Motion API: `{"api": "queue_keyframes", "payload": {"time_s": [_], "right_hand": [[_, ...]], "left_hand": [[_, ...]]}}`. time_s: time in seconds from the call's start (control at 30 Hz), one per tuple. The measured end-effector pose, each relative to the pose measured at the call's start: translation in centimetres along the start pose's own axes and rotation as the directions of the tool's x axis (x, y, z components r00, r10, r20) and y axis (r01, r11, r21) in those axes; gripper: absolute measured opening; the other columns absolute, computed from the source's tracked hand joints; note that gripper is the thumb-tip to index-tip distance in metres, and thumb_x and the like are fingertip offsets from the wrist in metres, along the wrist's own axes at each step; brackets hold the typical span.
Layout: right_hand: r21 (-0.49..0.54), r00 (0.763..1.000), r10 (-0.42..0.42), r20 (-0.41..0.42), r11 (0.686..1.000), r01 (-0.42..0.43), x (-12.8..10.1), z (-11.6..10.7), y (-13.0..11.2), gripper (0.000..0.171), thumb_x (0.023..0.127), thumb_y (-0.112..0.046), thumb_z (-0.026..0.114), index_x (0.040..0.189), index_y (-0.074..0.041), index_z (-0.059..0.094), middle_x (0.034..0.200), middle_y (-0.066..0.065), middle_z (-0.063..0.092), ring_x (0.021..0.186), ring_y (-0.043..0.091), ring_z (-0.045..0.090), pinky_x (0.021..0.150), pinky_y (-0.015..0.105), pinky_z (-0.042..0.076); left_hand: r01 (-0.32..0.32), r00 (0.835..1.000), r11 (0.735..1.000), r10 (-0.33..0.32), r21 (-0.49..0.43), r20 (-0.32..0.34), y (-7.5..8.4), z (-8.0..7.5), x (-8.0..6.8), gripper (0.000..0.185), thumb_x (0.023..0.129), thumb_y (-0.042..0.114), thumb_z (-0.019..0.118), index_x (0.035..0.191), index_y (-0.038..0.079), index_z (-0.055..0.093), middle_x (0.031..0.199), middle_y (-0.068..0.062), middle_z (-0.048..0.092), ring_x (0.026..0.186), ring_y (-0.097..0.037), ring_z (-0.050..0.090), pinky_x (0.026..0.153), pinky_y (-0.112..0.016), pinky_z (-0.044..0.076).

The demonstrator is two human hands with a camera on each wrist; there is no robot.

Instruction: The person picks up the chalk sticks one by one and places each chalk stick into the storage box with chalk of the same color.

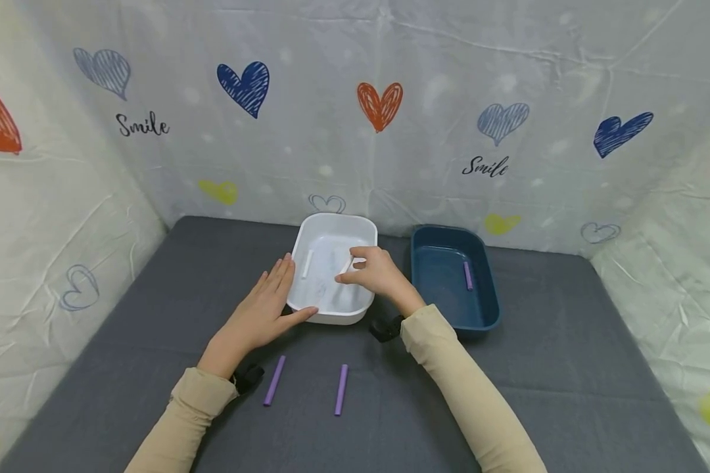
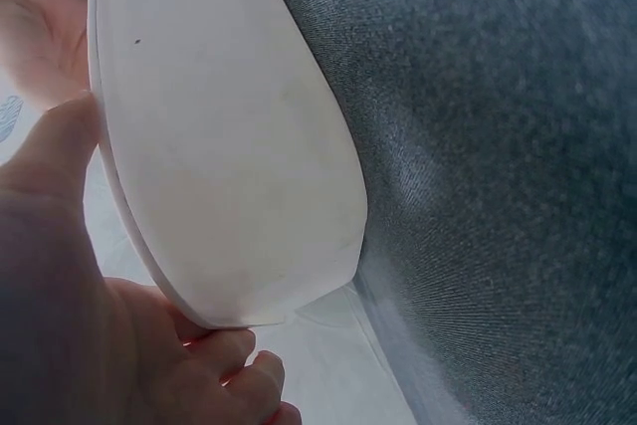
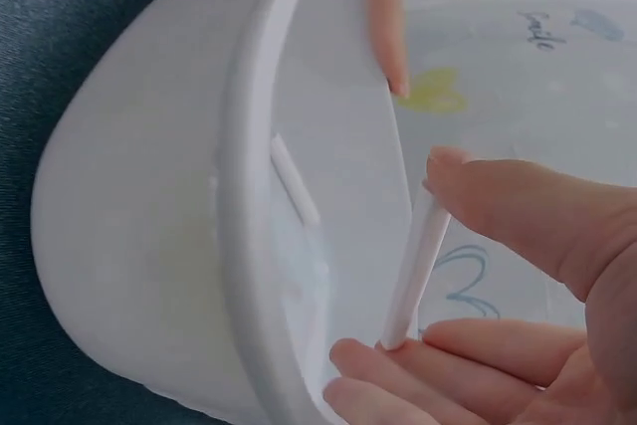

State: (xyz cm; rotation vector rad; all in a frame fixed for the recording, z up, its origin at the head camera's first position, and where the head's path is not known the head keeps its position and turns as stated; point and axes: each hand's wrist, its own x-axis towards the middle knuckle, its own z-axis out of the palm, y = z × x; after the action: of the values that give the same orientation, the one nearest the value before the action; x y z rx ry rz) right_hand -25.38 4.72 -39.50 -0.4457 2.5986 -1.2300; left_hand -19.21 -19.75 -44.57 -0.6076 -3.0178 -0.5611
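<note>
bins: 2 total, side by side at the back of the dark grey cloth-covered table [image 1: 568,368]. One white rectangular plastic bin [image 1: 363,231], one dark blue rectangular plastic bin [image 1: 490,299] just to its right.
white sticks: 2 counted. One short white plastic stick [image 1: 308,264] lies loose on the white bin's floor, left part; also shows in the right wrist view [image 3: 295,180]. A second thin white plastic stick [image 1: 347,265] is in the right hand's fingers, over the white bin's inside.
purple sticks: 3 counted. Two purple plastic sticks lie on the table in front of the white bin, left one [image 1: 275,380] and right one [image 1: 341,389], near each other, roughly parallel, not touching. A third purple stick [image 1: 467,275] lies inside the blue bin, towards its right wall.
left hand: left hand [image 1: 264,309] flat, fingers straight, lying against the white bin's left side and near rim; thumb along the front wall. Not curled round anything. Left wrist view confirms contact with the bin's outer wall [image 2: 229,146].
right hand: right hand [image 1: 375,272] over the white bin's right part, pinching the second white stick between thumb and fingertips [image 3: 398,365]. Stick held tilted, clear of the rim in the right wrist view [image 3: 413,271].
sleeves: 2, beige, one per arm.
backdrop: white sheet with printed hearts [image 1: 380,105] on three sides of the table; "Smile" printed on it twice.
</note>
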Motion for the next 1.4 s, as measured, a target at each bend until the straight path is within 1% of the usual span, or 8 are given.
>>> {"api": "queue_keyframes", "payload": {"time_s": [0.33, 0.37, 0.57, 0.6, 0.7, 0.87, 0.93, 1.4], "right_hand": [[-0.077, 0.992, 0.110, -0.060, 0.990, -0.115, 2.1, 0.3, -0.6, 0.073, 0.083, -0.029, 0.081, 0.142, 0.003, 0.052, 0.142, 0.020, 0.053, 0.124, 0.033, 0.056, 0.097, 0.043, 0.052], [-0.079, 0.991, 0.118, -0.062, 0.989, -0.123, 2.3, 0.3, -0.6, 0.064, 0.083, -0.028, 0.081, 0.133, 0.004, 0.059, 0.131, 0.019, 0.060, 0.117, 0.031, 0.059, 0.093, 0.040, 0.053], [-0.119, 0.979, 0.177, -0.097, 0.975, -0.188, 3.5, 0.7, -1.1, 0.049, 0.081, -0.028, 0.083, 0.114, 0.005, 0.066, 0.124, 0.018, 0.062, 0.107, 0.030, 0.058, 0.088, 0.039, 0.052], [-0.121, 0.976, 0.190, -0.104, 0.972, -0.202, 3.7, 0.8, -1.2, 0.058, 0.081, -0.028, 0.083, 0.124, 0.006, 0.063, 0.134, 0.019, 0.057, 0.115, 0.032, 0.057, 0.095, 0.042, 0.051], [-0.120, 0.968, 0.224, -0.115, 0.964, -0.237, 4.3, 0.9, -1.3, 0.062, 0.081, -0.028, 0.082, 0.127, 0.008, 0.060, 0.129, 0.020, 0.059, 0.113, 0.033, 0.058, 0.097, 0.045, 0.049], [-0.113, 0.961, 0.223, -0.162, 0.964, -0.242, 5.5, 1.2, -1.2, 0.052, 0.080, -0.026, 0.083, 0.115, 0.007, 0.062, 0.113, 0.019, 0.063, 0.097, 0.031, 0.059, 0.091, 0.045, 0.051], [-0.098, 0.959, 0.222, -0.174, 0.965, -0.241, 5.9, 1.4, -1.1, 0.055, 0.080, -0.025, 0.083, 0.118, 0.008, 0.060, 0.114, 0.019, 0.062, 0.097, 0.030, 0.058, 0.092, 0.044, 0.050], [-0.001, 0.948, 0.238, -0.210, 0.970, -0.244, 7.1, 3.5, -0.5, 0.066, 0.079, -0.021, 0.083, 0.132, 0.008, 0.055, 0.132, 0.020, 0.057, 0.119, 0.031, 0.056, 0.101, 0.040, 0.048]], "left_hand": [[0.007, 1.000, 1.000, -0.007, -0.002, 0.029, 0.1, -0.1, 0.1, 0.106, 0.094, 0.069, 0.047, 0.157, -0.002, 0.002, 0.165, -0.016, -0.004, 0.152, -0.032, 0.000, 0.121, -0.052, 0.006], [0.010, 0.999, 1.000, -0.010, -0.004, 0.033, 0.1, -0.1, 0.1, 0.106, 0.094, 0.069, 0.047, 0.157, -0.002, 0.001, 0.165, -0.016, -0.005, 0.152, -0.031, 0.000, 0.122, -0.052, 0.006], [0.003, 1.000, 1.000, -0.003, -0.006, 0.031, 0.1, -0.1, 0.1, 0.106, 0.094, 0.069, 0.047, 0.157, -0.002, 0.001, 0.165, -0.016, -0.004, 0.152, -0.032, 0.000, 0.121, -0.053, 0.006], [0.001, 1.000, 1.000, -0.001, -0.005, 0.031, 0.1, -0.1, 0.1, 0.106, 0.094, 0.069, 0.048, 0.157, -0.002, 0.001, 0.165, -0.016, -0.004, 0.152, -0.032, 0.001, 0.121, -0.053, 0.006], [-0.002, 1.000, 1.000, 0.002, -0.004, 0.029, 0.1, -0.1, 0.0, 0.106, 0.094, 0.069, 0.048, 0.157, -0.002, 0.001, 0.165, -0.016, -0.004, 0.152, -0.032, 0.001, 0.121, -0.053, 0.007], [-0.002, 1.000, 1.000, 0.002, -0.010, 0.013, 0.1, -0.1, 0.1, 0.105, 0.094, 0.068, 0.049, 0.157, -0.002, 0.002, 0.165, -0.016, -0.003, 0.152, -0.031, 0.002, 0.121, -0.052, 0.007], [-0.007, 1.000, 1.000, 0.007, -0.009, 0.009, 0.1, -0.1, 0.1, 0.105, 0.094, 0.067, 0.049, 0.157, -0.003, 0.003, 0.165, -0.017, -0.002, 0.152, -0.032, 0.002, 0.121, -0.053, 0.007], [-0.011, 1.000, 1.000, 0.011, -0.007, -0.007, 0.3, -0.4, -0.2, 0.102, 0.095, 0.065, 0.049, 0.157, -0.005, 0.006, 0.165, -0.019, 0.001, 0.151, -0.033, 0.004, 0.121, -0.053, 0.008]]}}
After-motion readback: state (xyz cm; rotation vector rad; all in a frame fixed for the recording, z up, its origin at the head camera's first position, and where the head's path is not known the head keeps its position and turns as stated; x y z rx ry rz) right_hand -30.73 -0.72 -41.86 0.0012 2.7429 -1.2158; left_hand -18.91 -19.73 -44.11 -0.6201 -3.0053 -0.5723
